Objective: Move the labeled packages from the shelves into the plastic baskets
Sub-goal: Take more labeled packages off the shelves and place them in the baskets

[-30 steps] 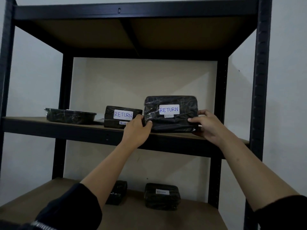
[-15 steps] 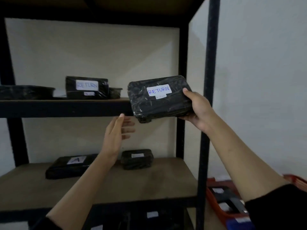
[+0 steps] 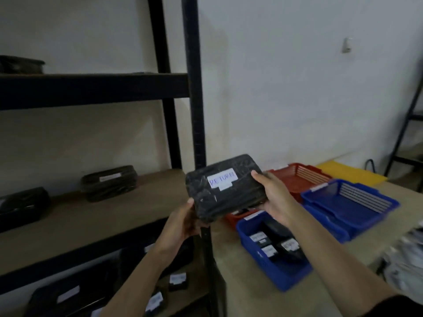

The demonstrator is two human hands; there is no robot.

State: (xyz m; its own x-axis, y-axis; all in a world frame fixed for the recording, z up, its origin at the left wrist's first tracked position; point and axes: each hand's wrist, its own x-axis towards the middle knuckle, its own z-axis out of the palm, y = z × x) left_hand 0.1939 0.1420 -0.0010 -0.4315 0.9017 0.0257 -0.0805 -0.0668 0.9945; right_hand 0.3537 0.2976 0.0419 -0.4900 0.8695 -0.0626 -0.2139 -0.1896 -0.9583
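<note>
A black wrapped package with a white "RETURN" label is held in the air in front of the shelf post, tilted. My left hand grips its lower left corner and my right hand grips its right end. Below and to the right, baskets stand on the floor: a near blue basket holding several labeled black packages, a red basket behind it, and an empty-looking blue basket at the right. More black packages lie on the middle shelf and on the shelf below.
The black metal shelf post stands just behind the held package. A yellow sheet lies past the baskets. Another dark rack leans at the far right. A pale crumpled bundle sits at the right edge.
The package came off the upper shelf and moved down and to the right, out past the post. My left hand, free half a second ago, has taken hold of it again. The view swung toward the baskets.
</note>
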